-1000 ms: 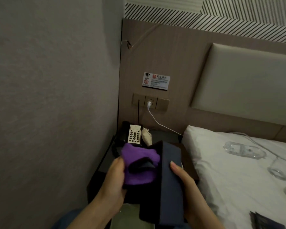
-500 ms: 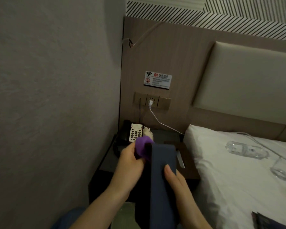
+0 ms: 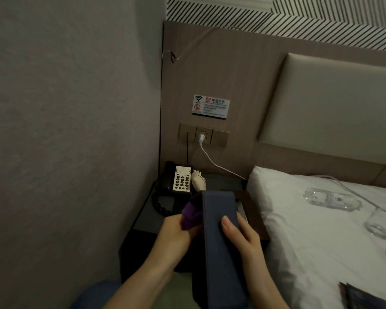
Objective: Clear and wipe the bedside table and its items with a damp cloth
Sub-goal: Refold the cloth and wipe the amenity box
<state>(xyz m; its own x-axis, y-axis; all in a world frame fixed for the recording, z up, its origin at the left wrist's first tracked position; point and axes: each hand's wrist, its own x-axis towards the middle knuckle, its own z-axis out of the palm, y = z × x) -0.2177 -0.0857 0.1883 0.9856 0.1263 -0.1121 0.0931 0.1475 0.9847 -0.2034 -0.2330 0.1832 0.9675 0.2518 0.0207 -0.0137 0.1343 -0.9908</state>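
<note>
Left fingers (image 3: 176, 233) grip purple cloth (image 3: 191, 216) | right fingers (image 3: 228, 226) grip dark box (image 3: 218, 219) | sign (image 3: 211, 106): "Wi-Fi"

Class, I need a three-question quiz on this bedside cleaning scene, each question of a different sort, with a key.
1. True or false: the left hand grips the purple cloth.
2. Which hand holds the dark blue rectangular box? A left, B right.
3. Fill in: the clear plastic bottle lies on the white ___.

Key: 1 true. 2 B. 3 bed. The black telephone with the white keypad stands on the dark bedside table.
</note>
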